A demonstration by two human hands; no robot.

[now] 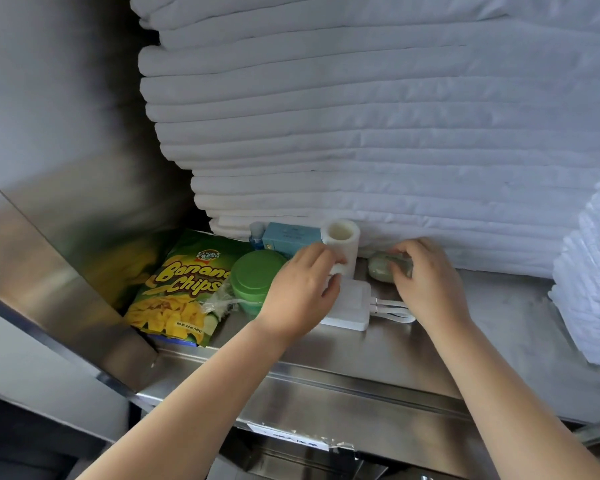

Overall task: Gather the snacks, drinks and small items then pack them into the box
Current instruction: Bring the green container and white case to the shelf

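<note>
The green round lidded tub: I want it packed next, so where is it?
In the head view, the green round lidded tub sits left of centre on the steel shelf, between the banana chips bag and the left hand.

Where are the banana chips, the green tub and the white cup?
banana chips (184, 287), head view, on the yellow lettering of the bag's front.
green tub (255, 271), head view, on its round lid.
white cup (342, 242), head view, on its upper side wall.

I count one bag of banana chips (179, 289), one green tub (253, 284), one blue carton (290, 237), one small blue bottle (256, 233), one white cup (342, 242), one white charger (352, 304), one green pouch (383, 270), two towel stacks.
</note>
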